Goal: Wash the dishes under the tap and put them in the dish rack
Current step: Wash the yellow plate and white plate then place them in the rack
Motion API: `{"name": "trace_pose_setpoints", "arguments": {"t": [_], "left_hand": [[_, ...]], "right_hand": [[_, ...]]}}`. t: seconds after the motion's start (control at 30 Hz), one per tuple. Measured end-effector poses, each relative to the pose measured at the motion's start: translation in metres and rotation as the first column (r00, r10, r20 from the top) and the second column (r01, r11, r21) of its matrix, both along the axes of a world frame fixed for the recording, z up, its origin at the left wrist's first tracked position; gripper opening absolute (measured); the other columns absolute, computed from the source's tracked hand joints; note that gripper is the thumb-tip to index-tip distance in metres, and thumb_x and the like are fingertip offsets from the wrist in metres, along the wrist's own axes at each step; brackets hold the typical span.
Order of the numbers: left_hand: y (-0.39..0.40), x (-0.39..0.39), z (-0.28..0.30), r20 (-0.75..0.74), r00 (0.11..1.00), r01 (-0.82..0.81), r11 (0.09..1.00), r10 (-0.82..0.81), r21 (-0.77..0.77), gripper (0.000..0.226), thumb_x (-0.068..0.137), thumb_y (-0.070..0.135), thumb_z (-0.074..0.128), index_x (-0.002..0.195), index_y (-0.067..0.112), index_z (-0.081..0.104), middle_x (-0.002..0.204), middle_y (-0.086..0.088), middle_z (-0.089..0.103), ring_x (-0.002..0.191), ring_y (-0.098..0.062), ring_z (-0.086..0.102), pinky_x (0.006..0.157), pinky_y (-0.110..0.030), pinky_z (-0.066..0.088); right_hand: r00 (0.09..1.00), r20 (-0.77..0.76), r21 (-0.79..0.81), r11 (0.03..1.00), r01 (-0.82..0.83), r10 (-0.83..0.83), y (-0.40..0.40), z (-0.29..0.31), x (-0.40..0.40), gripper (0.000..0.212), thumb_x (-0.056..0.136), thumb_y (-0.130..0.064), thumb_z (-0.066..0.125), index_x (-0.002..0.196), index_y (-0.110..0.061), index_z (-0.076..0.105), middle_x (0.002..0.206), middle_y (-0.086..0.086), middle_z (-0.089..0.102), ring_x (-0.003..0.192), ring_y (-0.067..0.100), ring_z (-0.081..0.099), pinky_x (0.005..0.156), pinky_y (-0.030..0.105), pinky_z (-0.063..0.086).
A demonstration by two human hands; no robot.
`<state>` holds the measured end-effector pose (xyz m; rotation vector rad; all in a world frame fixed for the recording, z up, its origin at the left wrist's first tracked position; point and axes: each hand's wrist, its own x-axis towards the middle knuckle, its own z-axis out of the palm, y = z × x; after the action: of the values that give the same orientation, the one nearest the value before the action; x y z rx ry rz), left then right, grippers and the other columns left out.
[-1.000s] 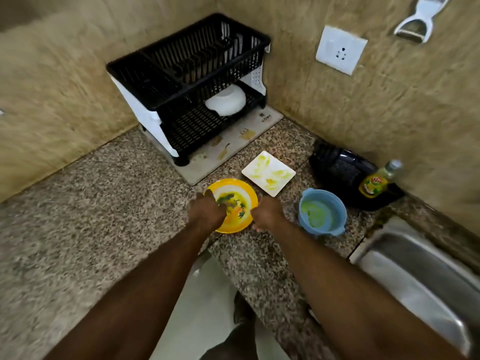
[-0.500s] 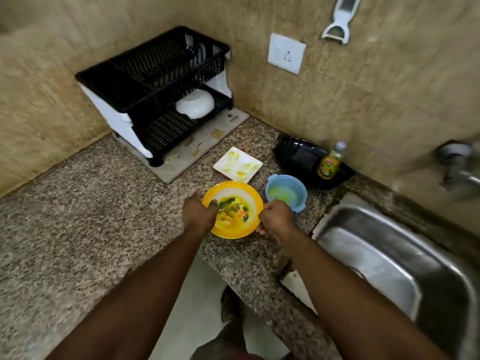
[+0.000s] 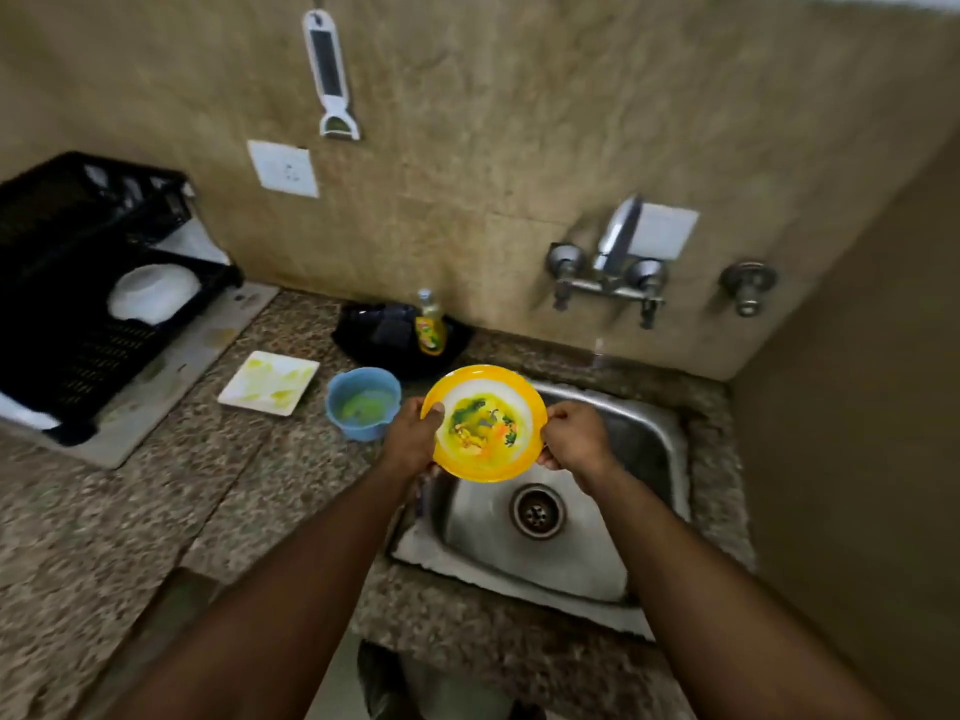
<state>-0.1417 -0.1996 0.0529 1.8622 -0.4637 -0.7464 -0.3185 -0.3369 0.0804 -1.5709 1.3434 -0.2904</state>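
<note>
Yellow plate (image 3: 485, 423) now off bench, held over left edge of steel sink (image 3: 587, 553); half second ago it lay on bench beside blue bowl (image 3: 363, 402). Left hand (image 3: 413, 441) grips left rim, thumb on top; right hand (image 3: 574, 439) curled round right rim. Square white plate (image 3: 268, 381), bowl unmoved. Dish rack (image 3: 78, 304) at bench's far left.

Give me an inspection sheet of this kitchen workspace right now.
Surface: speckled granite counter, steel sink.
Job's things: soiled yellow round plate held over the sink; white square plate and blue plastic bowl dirty on the counter; white bowl in the black dish rack.
Clutter: dish soap bottle.
Grip: left hand and right hand hold the plate's rim.
Cables: nothing seen.
Surroundings: wall tap, no water visible; socket; hanging peeler.
</note>
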Motion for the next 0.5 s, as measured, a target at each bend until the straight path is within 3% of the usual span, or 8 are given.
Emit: {"name": "trace_pose_setpoints", "arguments": {"t": [0.1,0.2,0.27,0.33,0.43,0.5], "left_hand": [[-0.032,-0.032,0.012,-0.023,0.999,0.043,0.999,-0.043,-0.015,0.014,0.108,0.027,0.051,0.110,0.015,0.056,0.091,-0.011,0.064,0.059,-0.022,0.059,0.040,-0.022,0.046],[-0.060,-0.055,0.024,-0.079,0.994,0.067,0.995,-0.072,-0.069,0.016,0.109,0.026,0.046,0.118,0.014,0.053,0.091,-0.010,0.064,0.052,-0.020,0.061,0.034,-0.025,0.047],[-0.076,-0.063,0.030,-0.090,0.992,0.076,0.992,-0.086,-0.101,0.014,0.109,0.024,0.045,0.115,0.015,0.054,0.091,-0.011,0.063,0.048,-0.017,0.061,0.034,-0.026,0.049],[-0.090,-0.066,0.032,-0.109,0.990,0.080,0.989,-0.094,-0.123,0.014,0.109,0.023,0.045,0.113,0.017,0.056,0.095,-0.016,0.064,0.052,-0.021,0.062,0.036,-0.028,0.051],[-0.108,-0.063,0.030,-0.101,0.987,0.110,0.985,-0.124,-0.134,0.014,0.109,0.026,0.045,0.108,0.022,0.059,0.101,-0.018,0.066,0.065,-0.027,0.066,0.046,-0.036,0.056],[-0.116,-0.060,0.027,-0.089,0.987,0.123,0.983,-0.136,-0.135,0.015,0.108,0.029,0.047,0.104,0.027,0.061,0.105,-0.020,0.068,0.071,-0.031,0.068,0.053,-0.043,0.058]], "right_hand": [[0.998,-0.019,-0.069,0.996,0.053,-0.055,-0.027,0.013,-0.033,0.026,0.079,0.004,0.048,0.078,-0.007,0.071,0.060,0.016,0.070,0.049,0.025,0.068,0.049,0.038,0.059],[0.996,-0.045,-0.148,0.986,0.074,-0.082,-0.056,0.020,-0.051,0.023,0.073,-0.003,0.053,0.075,-0.016,0.073,0.061,0.007,0.071,0.053,0.024,0.071,0.049,0.038,0.060],[0.993,-0.077,-0.246,0.967,0.064,-0.085,-0.075,0.025,-0.055,0.017,0.067,-0.012,0.057,0.074,-0.015,0.072,0.061,0.004,0.070,0.061,0.024,0.071,0.059,0.042,0.062],[0.990,-0.100,-0.334,0.941,0.057,-0.095,-0.090,0.035,-0.055,0.011,0.073,-0.016,0.061,0.072,-0.007,0.069,0.066,0.008,0.070,0.072,0.027,0.070,0.065,0.035,0.057],[0.975,-0.073,-0.472,0.868,0.153,-0.212,-0.117,0.050,-0.048,0.024,0.083,-0.030,0.070,0.091,-0.008,0.075,0.096,0.014,0.076,0.096,0.033,0.071,0.078,0.033,0.054],[0.963,-0.039,-0.510,0.834,0.211,-0.268,-0.133,0.055,-0.041,0.038,0.086,-0.044,0.072,0.101,-0.010,0.073,0.102,0.015,0.076,0.100,0.036,0.070,0.080,0.036,0.054]]}}
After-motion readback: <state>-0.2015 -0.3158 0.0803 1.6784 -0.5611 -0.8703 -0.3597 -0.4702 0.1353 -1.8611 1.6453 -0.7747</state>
